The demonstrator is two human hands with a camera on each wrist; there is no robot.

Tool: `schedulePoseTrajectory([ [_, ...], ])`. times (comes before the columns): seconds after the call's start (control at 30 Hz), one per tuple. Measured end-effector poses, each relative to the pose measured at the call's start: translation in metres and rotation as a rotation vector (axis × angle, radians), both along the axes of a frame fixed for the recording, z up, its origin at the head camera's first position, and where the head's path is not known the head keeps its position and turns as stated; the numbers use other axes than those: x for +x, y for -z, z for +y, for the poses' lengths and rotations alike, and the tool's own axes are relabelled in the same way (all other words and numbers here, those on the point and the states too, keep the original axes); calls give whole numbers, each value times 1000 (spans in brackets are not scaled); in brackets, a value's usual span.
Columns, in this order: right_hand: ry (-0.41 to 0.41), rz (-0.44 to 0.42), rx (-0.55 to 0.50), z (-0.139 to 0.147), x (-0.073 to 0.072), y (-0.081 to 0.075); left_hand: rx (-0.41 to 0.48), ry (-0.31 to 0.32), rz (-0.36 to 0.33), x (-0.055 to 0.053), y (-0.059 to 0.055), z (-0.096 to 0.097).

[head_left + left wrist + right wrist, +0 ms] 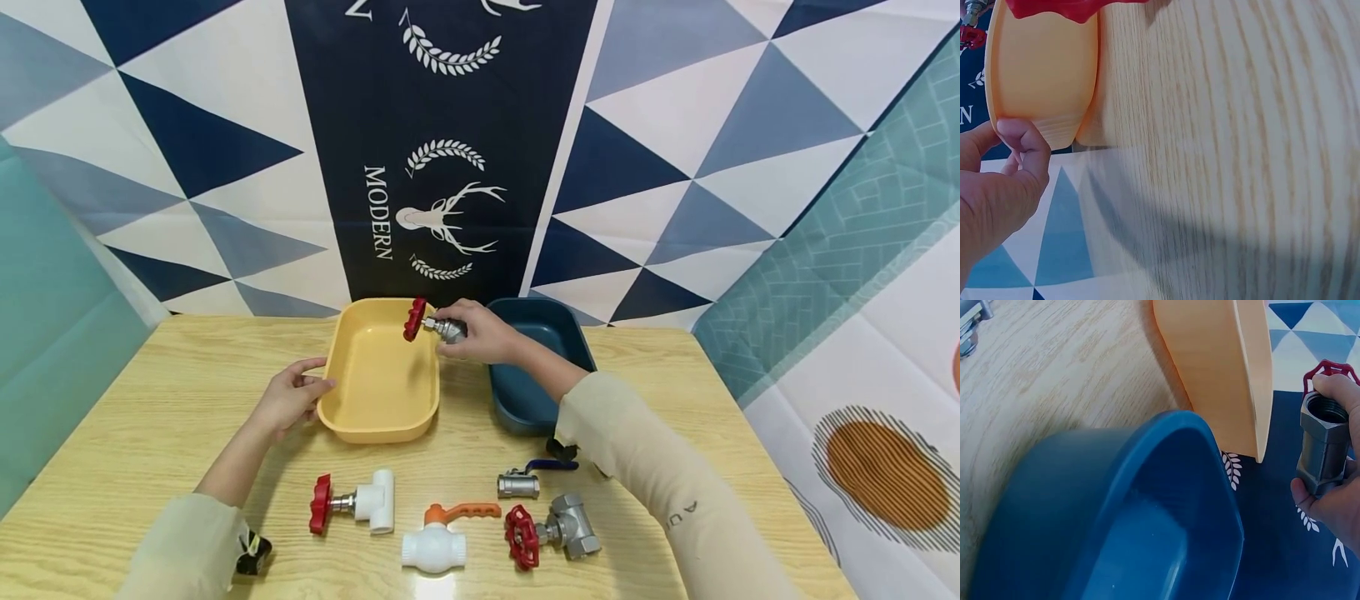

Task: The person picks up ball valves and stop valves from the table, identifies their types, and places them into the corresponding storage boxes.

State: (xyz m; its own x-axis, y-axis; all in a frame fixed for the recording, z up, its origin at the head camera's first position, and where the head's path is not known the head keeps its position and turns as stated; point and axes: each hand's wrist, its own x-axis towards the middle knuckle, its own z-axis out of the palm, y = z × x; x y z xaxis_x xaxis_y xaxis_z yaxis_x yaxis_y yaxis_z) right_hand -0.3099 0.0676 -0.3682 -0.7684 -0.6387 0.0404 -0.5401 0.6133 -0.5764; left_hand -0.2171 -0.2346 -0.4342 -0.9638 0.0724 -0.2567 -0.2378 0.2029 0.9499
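Observation:
My left hand grips the left rim of a yellow plastic basin, with the thumb over the rim and other fingers outside. The basin stands on the wooden table near the patterned backdrop. My right hand holds a grey metal gate valve by its body. Its red handwheel points left, above the basin's far right part. In the right wrist view, the valve's threaded opening faces the camera, and fingers hide part of the body.
A dark blue basin stands to the right, under my right forearm. Along the front lie a white valve with red handwheel, a white ball valve with orange lever, a small blue-levered metal valve and another red-wheeled metal valve.

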Motion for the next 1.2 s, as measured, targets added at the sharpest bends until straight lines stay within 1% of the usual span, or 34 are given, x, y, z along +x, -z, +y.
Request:
schedulePoseTrajectory([
  [0.3, -16, 19, 2, -7, -2, -1, 3, -6, -8, 0, -1, 1],
  [0.47, -39, 30, 9, -12, -3, -2, 1, -7, -8, 0, -2, 0],
  [0.63, -42, 1, 18, -18, -5, -2, -1, -9, -2, 1, -1, -1],
  [0.77, -38, -9, 30, -21, -7, 1, -4, -17, -5, 0, 1, -1],
  [0.9, -38, 2, 41, -24, -9, 4, 1, -19, -2, 0, 2, -1],
  [1.2, -59, 24, 48, -31, -10, 6, 12, -27, 5, 1, 2, 0],
])
